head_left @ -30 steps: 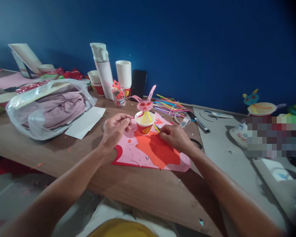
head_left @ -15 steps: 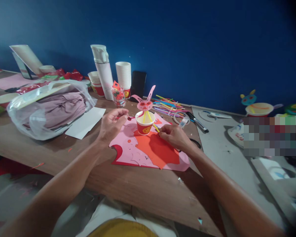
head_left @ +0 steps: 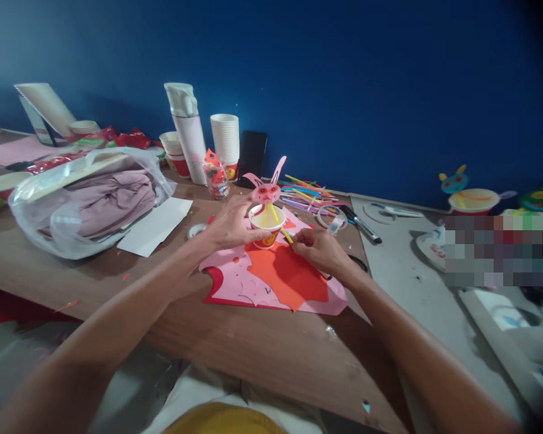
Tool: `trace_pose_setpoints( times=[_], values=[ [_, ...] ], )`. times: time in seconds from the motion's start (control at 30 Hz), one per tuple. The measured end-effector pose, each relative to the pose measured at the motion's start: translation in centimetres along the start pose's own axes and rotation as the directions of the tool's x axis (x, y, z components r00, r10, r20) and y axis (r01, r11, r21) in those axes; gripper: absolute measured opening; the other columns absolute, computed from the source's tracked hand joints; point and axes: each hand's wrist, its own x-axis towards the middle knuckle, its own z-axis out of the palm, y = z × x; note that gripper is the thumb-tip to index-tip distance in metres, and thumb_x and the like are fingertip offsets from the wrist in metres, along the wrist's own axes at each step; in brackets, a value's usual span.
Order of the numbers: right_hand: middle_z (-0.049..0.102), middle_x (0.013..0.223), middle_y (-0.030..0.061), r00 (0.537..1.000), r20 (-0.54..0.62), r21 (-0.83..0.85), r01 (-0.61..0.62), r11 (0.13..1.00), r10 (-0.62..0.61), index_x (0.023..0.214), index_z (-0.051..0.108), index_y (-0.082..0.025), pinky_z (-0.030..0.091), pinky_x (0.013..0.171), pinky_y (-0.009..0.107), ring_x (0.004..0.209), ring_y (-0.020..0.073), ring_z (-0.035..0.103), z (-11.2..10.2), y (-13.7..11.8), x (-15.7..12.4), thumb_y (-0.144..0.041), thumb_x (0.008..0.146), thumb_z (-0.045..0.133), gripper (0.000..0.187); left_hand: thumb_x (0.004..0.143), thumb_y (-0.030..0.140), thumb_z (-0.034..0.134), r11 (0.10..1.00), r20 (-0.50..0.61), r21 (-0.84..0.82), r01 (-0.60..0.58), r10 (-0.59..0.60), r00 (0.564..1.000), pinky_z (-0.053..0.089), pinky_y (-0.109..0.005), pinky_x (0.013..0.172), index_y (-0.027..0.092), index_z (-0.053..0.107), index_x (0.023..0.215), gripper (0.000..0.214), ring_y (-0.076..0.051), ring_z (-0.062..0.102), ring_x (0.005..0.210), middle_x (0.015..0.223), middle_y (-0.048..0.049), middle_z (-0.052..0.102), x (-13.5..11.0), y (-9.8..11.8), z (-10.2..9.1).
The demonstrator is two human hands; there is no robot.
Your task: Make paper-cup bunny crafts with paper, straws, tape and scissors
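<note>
A small red paper cup (head_left: pixel 268 228) with a white rim stands on pink and orange paper sheets (head_left: pixel 280 274) at the table's middle. A pink paper rabbit face (head_left: pixel 266 191) on yellow straws rises from the cup. My left hand (head_left: pixel 230 224) reaches to the cup's left side, thumb along its base and fingers raised towards the rim. My right hand (head_left: pixel 319 250) rests on the paper to the cup's right, fingers pinched on a yellow straw (head_left: pixel 287 235) that leans against the cup.
A clear bag of cloth (head_left: pixel 90 199) and a white sheet (head_left: pixel 156 224) lie at the left. Behind stand a white bottle (head_left: pixel 189 135), stacked cups (head_left: pixel 225 140), a phone (head_left: pixel 252 155), loose coloured straws (head_left: pixel 305 191), a tape roll (head_left: pixel 328 216) and markers (head_left: pixel 362 222). Paper crafts (head_left: pixel 473 196) sit far right.
My left hand has moved right from beside the paper to the cup's left side, its fingers opening. My right hand has stayed pinched on the straw.
</note>
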Motion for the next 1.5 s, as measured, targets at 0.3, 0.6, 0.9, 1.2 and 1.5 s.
trace_pose_setpoints(
  times=[0.3, 0.6, 0.9, 1.2, 1.5],
  values=[
    [0.065, 0.072, 0.0014, 1.000, 0.012, 0.013, -0.019, 1.000, 0.019, 0.077, 0.064, -0.019, 0.037, 0.055, 0.023, 0.064, 0.0139, 0.056, 0.03, -0.28, 0.02, -0.028, 0.072, 0.049, 0.018, 0.064, 0.049, 0.067, 0.992, 0.002, -0.096, 0.080, -0.080, 0.997, 0.044, -0.037, 0.085, 0.019, 0.053, 0.115, 0.061, -0.026, 0.053, 0.103, 0.117, -0.0109, 0.054, -0.51, -0.05, 0.43],
    [0.065, 0.074, 0.0010, 1.000, 0.018, 0.034, -0.021, 0.999, 0.020, 0.078, 0.063, -0.019, 0.039, 0.057, 0.023, 0.069, 0.0151, 0.058, 0.03, -0.41, -0.02, -0.027, 0.072, 0.050, 0.016, 0.065, 0.041, 0.068, 0.976, 0.021, -0.189, 0.110, -0.108, 0.994, 0.044, -0.036, 0.086, 0.018, 0.050, 0.116, 0.059, -0.025, 0.053, 0.103, 0.115, -0.0104, 0.056, -0.66, 0.17, 0.24],
    [0.065, 0.074, 0.0002, 0.999, 0.022, 0.068, -0.032, 0.997, 0.031, 0.080, 0.063, -0.020, 0.039, 0.057, 0.023, 0.069, 0.0148, 0.058, 0.16, -0.41, -0.04, -0.029, 0.072, 0.052, 0.016, 0.067, 0.042, 0.067, 0.973, 0.013, -0.211, 0.089, -0.089, 0.996, 0.044, -0.035, 0.085, 0.017, 0.047, 0.121, 0.062, -0.024, 0.053, 0.102, 0.113, -0.0107, 0.056, -0.78, -0.03, 0.14],
    [0.065, 0.071, -0.0006, 0.999, 0.030, 0.102, -0.028, 0.994, 0.025, 0.080, 0.063, -0.020, 0.039, 0.055, 0.022, 0.065, 0.0138, 0.058, 0.43, -0.26, 0.07, -0.031, 0.073, 0.052, 0.017, 0.067, 0.043, 0.066, 0.968, -0.001, -0.225, 0.107, -0.110, 0.994, 0.045, -0.031, 0.080, 0.018, 0.049, 0.116, 0.058, -0.022, 0.055, 0.096, 0.109, -0.0081, 0.058, -0.89, -0.09, 0.02],
    [0.066, 0.073, 0.0000, 1.000, 0.028, 0.164, -0.018, 0.986, 0.014, 0.080, 0.063, -0.020, 0.041, 0.058, 0.023, 0.069, 0.0149, 0.059, 0.62, -0.04, 0.04, -0.032, 0.074, 0.052, 0.018, 0.068, 0.045, 0.065, 0.968, 0.007, -0.225, 0.114, -0.115, 0.993, 0.044, -0.032, 0.083, 0.018, 0.048, 0.117, 0.059, -0.022, 0.054, 0.099, 0.108, -0.0077, 0.058, -0.98, 0.00, -0.14]
  ],
)
